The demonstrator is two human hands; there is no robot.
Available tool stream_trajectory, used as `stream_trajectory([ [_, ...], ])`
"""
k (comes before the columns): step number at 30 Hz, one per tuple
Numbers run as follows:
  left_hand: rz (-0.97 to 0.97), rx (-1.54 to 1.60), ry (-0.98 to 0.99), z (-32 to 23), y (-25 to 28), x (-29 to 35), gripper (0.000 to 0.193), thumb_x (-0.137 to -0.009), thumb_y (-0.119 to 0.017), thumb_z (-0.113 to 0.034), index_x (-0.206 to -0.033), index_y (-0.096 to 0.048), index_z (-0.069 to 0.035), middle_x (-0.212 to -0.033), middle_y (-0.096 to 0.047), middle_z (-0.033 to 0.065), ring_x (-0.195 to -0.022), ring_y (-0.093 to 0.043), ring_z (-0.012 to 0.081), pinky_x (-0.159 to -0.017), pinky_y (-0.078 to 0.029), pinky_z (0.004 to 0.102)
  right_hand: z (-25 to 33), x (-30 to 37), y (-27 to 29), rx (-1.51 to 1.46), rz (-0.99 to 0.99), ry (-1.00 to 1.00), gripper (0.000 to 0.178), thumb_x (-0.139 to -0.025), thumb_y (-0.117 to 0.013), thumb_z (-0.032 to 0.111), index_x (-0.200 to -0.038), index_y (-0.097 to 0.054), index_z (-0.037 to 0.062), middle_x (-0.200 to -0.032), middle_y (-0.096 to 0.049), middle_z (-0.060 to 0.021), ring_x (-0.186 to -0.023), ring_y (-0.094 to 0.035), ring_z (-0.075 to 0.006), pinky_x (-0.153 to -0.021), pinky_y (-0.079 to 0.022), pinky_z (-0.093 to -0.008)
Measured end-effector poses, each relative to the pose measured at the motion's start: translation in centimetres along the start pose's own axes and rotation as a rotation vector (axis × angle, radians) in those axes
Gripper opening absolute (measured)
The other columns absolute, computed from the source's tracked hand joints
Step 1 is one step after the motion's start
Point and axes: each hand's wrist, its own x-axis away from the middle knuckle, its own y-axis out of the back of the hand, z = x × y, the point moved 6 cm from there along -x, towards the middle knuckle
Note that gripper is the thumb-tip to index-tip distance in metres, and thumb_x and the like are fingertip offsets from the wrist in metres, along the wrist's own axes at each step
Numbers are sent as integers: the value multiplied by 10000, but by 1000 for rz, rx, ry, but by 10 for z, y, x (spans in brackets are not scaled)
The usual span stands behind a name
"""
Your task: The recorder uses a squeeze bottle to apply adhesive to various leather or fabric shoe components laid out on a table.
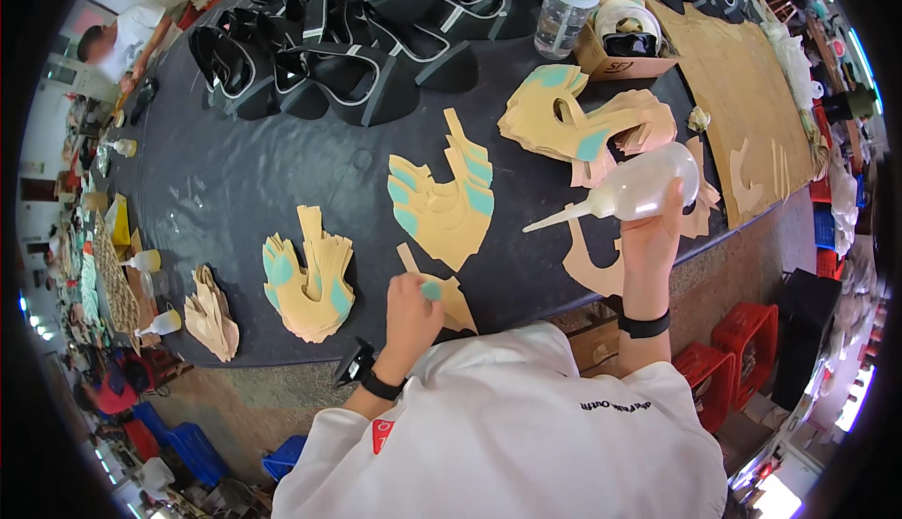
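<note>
black tabletop (pixel 310 171); translucent bottle (pixel 655 181), rounded body, long tapered nozzle (pixel 573 213).

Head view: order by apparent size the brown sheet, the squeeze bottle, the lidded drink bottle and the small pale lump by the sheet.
1. Brown sheet
2. Squeeze bottle and lidded drink bottle: not ranked; the squeeze bottle looks longer but is held up, likely nearer the camera
3. Small pale lump

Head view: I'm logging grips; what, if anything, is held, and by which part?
The right hand holds the bottle by its wide body; the left hand touches a tan piece, grip unclear.
</note>
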Motion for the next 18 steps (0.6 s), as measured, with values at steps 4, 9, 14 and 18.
stream_trajectory([
  [4,-88,144,517,58,-1,15,285,-757,-615,-160,-898,-474,43,-700,-565,150,-637,-579,217,-564,-459,316,-7,8,-8,4,19,-36,509,-835,-538,347,-1199,-378,29,-1120,-490,-83,-1028,-508,-193,-855,-445,-338],
  [9,-81,424,666,64,-20,3,395,-732,-684,-261,-862,-468,43,-571,-596,105,-458,-571,133,-434,-439,223,-13,18,-26,27,65,-61,530,-828,-547,356,-1199,-374,20,-1121,-487,-96,-1026,-511,-208,-848,-451,-343],
  [14,-123,426,613,71,-30,5,399,-727,-681,-249,-881,-459,45,-581,-597,107,-518,-583,178,-517,-464,271,-16,23,-31,24,79,-83,539,-821,-558,355,-1203,-370,24,-1113,-487,-98,-1020,-511,-209,-840,-455,-356],
  [18,-268,212,510,66,-9,-14,346,-725,-662,-242,-836,-471,25,-622,-584,119,-560,-589,254,-566,-480,325,-22,23,-28,15,83,-103,542,-818,-564,360,-1212,-371,40,-1115,-483,-83,-1011,-509,-195,-830,-454,-350],
])
